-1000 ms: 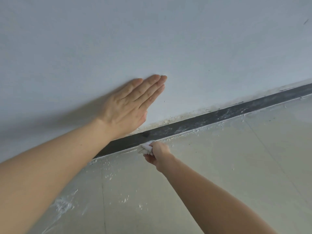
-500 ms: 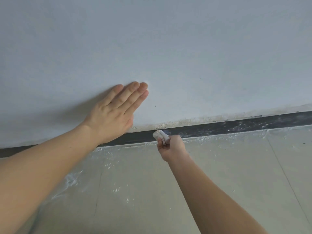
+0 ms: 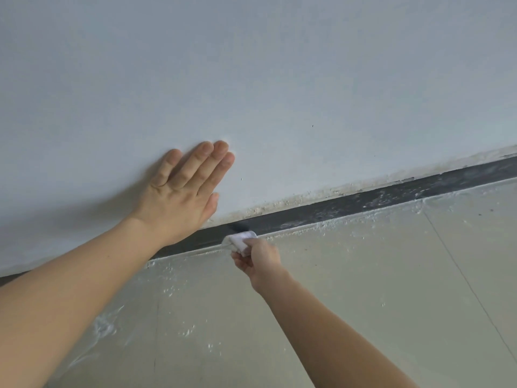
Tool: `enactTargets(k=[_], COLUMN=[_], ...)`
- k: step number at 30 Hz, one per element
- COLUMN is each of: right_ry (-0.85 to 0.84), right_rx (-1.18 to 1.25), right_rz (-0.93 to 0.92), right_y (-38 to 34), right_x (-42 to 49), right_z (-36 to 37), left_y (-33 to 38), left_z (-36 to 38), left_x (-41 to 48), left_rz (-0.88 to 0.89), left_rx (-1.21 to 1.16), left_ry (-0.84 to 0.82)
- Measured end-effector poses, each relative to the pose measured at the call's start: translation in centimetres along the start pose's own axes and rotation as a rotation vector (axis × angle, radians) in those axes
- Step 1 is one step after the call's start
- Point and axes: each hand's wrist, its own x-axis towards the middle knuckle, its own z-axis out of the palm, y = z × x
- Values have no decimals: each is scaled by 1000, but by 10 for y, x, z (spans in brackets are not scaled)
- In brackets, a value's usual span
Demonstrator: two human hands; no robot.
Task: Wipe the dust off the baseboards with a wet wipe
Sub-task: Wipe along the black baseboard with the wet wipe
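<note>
A dark grey baseboard (image 3: 349, 208) runs along the foot of the white wall, rising to the right, with white dust streaks on its right stretch. My right hand (image 3: 258, 260) grips a folded white wet wipe (image 3: 239, 238) and presses it against the lower edge of the baseboard. My left hand (image 3: 186, 191) lies flat on the wall just above the baseboard, fingers together and pointing up and right, holding nothing. The part of the baseboard behind my left wrist is hidden.
The white wall (image 3: 279, 79) fills the upper half of the view, with crumbly plaster along its bottom edge (image 3: 307, 196). The pale tiled floor (image 3: 391, 275) is speckled with white dust and crumbs near the baseboard and below my left forearm.
My right hand slid the wipe right along the baseboard, then back left to beside my left hand. The view tilted level and back, and my left hand stayed flat on the wall.
</note>
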Motion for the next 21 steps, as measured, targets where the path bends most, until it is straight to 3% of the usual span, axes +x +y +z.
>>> enactTargets(k=[6,11,13,21], right_ry=[37,150,301,402], right_rx=[151,112,163,295], right_rz=[3,-30,-132,-294], right_y=[8,-18,-25,-52], right_x=[10,13,13,5], right_z=[10,-24,-23,-63], left_y=[8,22,15,12], left_z=[-7,-13,9,8], left_x=[1,-5,-15,4], left_rz=[-83,-64,-171,-116], left_rx=[-125,-150,-199,-265], left_ry=[31,38,129,188])
